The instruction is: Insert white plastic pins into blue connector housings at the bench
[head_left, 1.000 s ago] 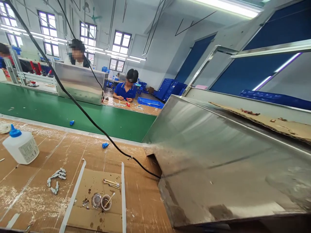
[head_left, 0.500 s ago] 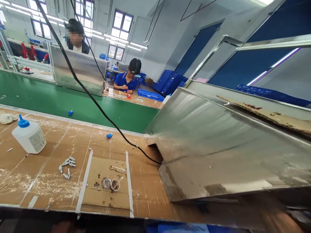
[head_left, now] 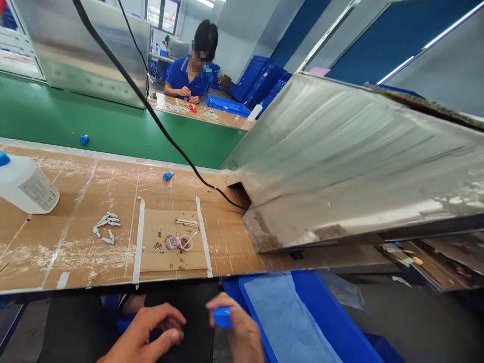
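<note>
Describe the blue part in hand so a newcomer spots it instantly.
Find the blue bin below the brown bench. By its left side, the right hand holds the small blue part. Other blue pieces lie on bench and green surface; only this one is held.

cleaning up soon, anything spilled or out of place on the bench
Dark spots mark the cardboard sheet near the small cup, possibly drips. One blue piece lies alone near the far edge of the bench, perhaps misplaced.
</note>
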`<state>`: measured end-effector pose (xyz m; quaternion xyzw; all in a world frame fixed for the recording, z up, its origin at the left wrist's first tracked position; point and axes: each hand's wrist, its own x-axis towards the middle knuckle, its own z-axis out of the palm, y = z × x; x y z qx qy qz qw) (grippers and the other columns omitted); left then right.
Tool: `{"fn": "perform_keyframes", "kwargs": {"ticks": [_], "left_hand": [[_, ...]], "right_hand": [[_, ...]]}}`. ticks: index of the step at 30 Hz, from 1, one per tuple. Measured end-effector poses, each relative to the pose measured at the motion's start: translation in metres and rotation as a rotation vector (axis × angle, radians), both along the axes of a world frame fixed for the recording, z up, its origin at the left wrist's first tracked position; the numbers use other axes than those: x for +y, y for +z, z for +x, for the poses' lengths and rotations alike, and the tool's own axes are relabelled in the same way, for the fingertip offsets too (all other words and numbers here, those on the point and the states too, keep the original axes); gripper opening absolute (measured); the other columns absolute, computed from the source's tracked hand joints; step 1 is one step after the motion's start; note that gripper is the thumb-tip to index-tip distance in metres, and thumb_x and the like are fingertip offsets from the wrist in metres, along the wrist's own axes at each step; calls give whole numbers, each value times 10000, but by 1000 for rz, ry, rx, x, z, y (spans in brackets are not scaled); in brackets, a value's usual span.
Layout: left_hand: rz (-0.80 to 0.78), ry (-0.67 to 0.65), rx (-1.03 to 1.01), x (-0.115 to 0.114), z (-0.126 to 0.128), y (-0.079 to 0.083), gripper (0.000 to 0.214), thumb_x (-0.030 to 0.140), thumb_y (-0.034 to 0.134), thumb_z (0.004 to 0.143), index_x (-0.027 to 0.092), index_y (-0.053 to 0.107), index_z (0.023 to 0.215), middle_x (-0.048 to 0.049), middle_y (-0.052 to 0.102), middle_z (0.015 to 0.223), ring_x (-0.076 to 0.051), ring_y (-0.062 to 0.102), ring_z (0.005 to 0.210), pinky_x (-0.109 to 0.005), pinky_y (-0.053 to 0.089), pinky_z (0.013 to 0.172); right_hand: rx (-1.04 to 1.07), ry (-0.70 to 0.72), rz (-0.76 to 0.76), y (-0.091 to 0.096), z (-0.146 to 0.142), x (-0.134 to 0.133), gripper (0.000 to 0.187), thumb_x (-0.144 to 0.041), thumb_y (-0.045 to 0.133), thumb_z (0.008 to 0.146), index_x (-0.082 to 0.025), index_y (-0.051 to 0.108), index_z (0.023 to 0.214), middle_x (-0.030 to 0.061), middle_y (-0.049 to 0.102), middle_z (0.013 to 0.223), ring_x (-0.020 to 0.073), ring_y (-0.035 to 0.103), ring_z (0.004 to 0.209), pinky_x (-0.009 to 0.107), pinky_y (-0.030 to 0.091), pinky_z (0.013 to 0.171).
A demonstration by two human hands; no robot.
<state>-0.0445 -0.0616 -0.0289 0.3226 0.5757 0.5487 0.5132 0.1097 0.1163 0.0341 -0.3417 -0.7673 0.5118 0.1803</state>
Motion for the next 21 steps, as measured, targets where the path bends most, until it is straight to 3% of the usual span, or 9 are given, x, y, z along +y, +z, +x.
{"fn": "perform_keyframes", "kwargs": {"ticks": [1, 3, 6, 9, 11, 13, 17, 21], "left_hand": [[56, 10, -161, 6, 2, 11, 456, 600, 571, 953, 209, 724, 1130, -95, 755, 970, -237, 695, 874, -329, 520, 821], [100, 55, -435, 13, 4, 26, 491, 613, 598, 936, 162, 730, 1076, -86, 727, 860, -214, 698, 770, -315, 534, 737], [83, 197, -686, 13, 2, 32, 420, 542, 722, 884, 134, 751, 976, -55, 669, 810, -164, 648, 726, -293, 542, 713], [33, 303, -790, 5, -2, 32, 358, 456, 805, 839, 125, 776, 973, -61, 666, 860, -141, 616, 760, -273, 537, 745], [-1, 321, -832, -1, -4, 30, 335, 389, 858, 798, 122, 791, 990, -70, 689, 889, -136, 625, 798, -247, 518, 771], [-11, 304, -863, -7, -8, 27, 339, 316, 905, 746, 130, 802, 1010, -72, 705, 924, -136, 634, 837, -229, 501, 794], [-2, 124, -896, -17, -19, 21, 433, 313, 942, 693, 124, 800, 1056, -63, 701, 888, -130, 625, 799, -229, 478, 802], [10, 12, -870, -20, -23, 19, 536, 340, 974, 633, 127, 785, 1087, -57, 702, 852, -119, 605, 747, -200, 436, 708]], "right_hand": [[40, 30, 28, -11, -13, -13, 603, -745, 370, 963, -280, 736, 848, 59, 688, 772, 266, 685, 720, 415, 586, 670], [152, 105, 239, -26, -34, -33, 463, -633, 452, 1002, -265, 723, 926, 61, 680, 877, 252, 660, 848, 396, 562, 761], [243, 224, 544, -30, -53, -45, 295, -481, 512, 1035, -241, 683, 1044, 83, 659, 1016, 253, 603, 981, 398, 519, 861], [270, 379, 595, -28, -60, -44, 281, -454, 543, 1034, -208, 641, 1129, 99, 667, 1080, 258, 580, 1032, 400, 506, 919], [276, 483, 511, -26, -60, -43, 308, -466, 578, 1017, -205, 623, 1174, 98, 680, 1096, 257, 585, 1042, 401, 513, 938], [267, 570, 325, -24, -57, -42, 363, -476, 636, 985, -221, 613, 1242, 95, 677, 1164, 254, 600, 1092, 398, 523, 975], [260, 655, -82, -18, -49, -38, 528, -507, 714, 925, -289, 590, 1389, 85, 650, 1295, 233, 630, 1181, 360, 549, 1007], [317, 657, -164, -18, -48, -35, 624, -590, 843, 750, -295, 692, 1279, 88, 703, 1259, 269, 644, 1187, 409, 545, 1030]]}}
